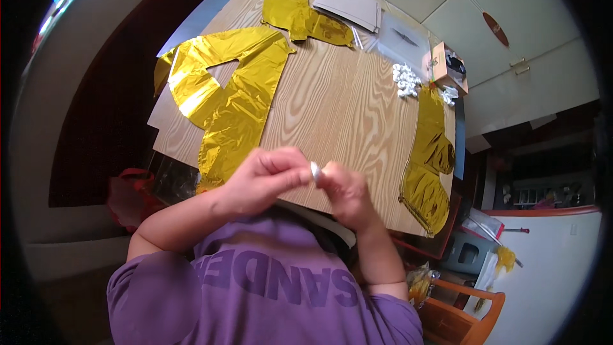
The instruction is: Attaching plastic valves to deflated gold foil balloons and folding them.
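Observation:
Just in front of my chest, at the near edge of the table (332, 108), my left hand (268, 179) and my right hand (348, 195) meet with fingers pinched. Between their fingertips is a small white piece (315, 172), perhaps a little roll of ribbon; its kind is too small to be sure of. Both hands grip it from opposite sides. A flat gold foil balloon (246, 102) shaped like a four lies just beyond my left hand, with a hole in its middle. To the right of my right hand lies another flat, curved gold foil balloon (428, 153).
A third gold foil balloon (287, 0) lies at the far left, beside a grey flat box (348, 5). A pile of small white bundles (405, 81), a clear plastic sheet (396, 35) and an open cardboard box (446, 69) are at the far right. A wooden chair (485, 319) stands lower right.

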The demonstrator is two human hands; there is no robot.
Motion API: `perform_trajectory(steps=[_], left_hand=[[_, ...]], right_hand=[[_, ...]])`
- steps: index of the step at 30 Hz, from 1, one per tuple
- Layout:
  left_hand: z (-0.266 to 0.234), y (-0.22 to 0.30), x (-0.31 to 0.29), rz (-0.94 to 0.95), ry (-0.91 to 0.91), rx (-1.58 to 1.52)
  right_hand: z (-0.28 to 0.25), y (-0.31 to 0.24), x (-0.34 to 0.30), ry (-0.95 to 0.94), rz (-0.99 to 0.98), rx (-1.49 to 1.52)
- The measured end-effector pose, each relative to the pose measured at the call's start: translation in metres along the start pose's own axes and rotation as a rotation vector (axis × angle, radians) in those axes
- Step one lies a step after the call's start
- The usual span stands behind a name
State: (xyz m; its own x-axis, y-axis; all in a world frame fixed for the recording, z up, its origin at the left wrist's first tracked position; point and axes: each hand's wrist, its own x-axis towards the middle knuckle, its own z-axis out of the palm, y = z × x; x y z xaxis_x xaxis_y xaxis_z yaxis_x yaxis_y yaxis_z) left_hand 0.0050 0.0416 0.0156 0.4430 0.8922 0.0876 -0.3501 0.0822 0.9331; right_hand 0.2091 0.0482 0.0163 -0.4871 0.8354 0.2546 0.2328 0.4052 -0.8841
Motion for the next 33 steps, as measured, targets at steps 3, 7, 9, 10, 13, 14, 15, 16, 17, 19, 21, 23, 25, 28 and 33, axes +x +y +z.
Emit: perform_trajectory(steps=[3,7,9,10,13,14,15,16,17,19,21,23,25,28,33], left_hand=[[-0.005,-0.019,0.007,0.04,0.065,0.146],[0.002,-0.024,0.003,-0.032,0.045,0.106],[0.002,-0.025,0.001,-0.131,0.03,0.063],[0.002,-0.024,0.0,-0.129,-0.011,0.12],[0.002,-0.022,-0.001,-0.157,-0.091,0.126],[0.001,-0.024,-0.001,-0.188,-0.09,0.018],[-0.001,-0.026,-0.001,-0.218,-0.087,-0.09],[-0.001,-0.027,-0.001,-0.199,-0.059,-0.168],[0.0,-0.028,0.0,-0.18,-0.031,-0.246],[0.0,-0.032,0.0,-0.159,0.026,-0.337],[0.001,-0.034,0.003,-0.154,0.07,-0.363],[0.004,-0.029,0.004,-0.044,0.09,-0.009],[0.004,-0.024,0.002,0.101,0.067,0.451],[-0.002,-0.027,0.003,0.21,0.003,0.585],[0.002,-0.019,0.002,0.146,-0.061,0.595]], right_hand=[[0.01,-0.002,-0.004,0.025,-0.213,-0.147],[-0.013,-0.013,0.014,-0.048,-0.192,-0.233],[-0.017,-0.014,0.018,-0.082,-0.17,-0.207],[-0.018,-0.011,0.019,-0.07,-0.123,-0.157],[-0.017,0.011,0.014,-0.069,0.029,0.016],[-0.014,0.021,0.009,-0.093,0.085,0.086],[-0.012,0.027,0.005,-0.119,0.14,0.158],[-0.003,0.028,0.0,-0.069,0.162,0.276],[0.011,0.026,-0.006,-0.018,0.184,0.394],[0.023,0.022,-0.012,0.025,0.172,0.389],[0.023,0.012,-0.012,0.02,0.102,0.136],[0.019,0.008,-0.01,0.078,-0.019,-0.117],[0.004,-0.004,-0.008,0.053,-0.107,-0.391],[-0.007,-0.014,-0.006,0.01,-0.195,-0.562],[-0.015,-0.007,-0.007,-0.022,-0.098,-0.424]])
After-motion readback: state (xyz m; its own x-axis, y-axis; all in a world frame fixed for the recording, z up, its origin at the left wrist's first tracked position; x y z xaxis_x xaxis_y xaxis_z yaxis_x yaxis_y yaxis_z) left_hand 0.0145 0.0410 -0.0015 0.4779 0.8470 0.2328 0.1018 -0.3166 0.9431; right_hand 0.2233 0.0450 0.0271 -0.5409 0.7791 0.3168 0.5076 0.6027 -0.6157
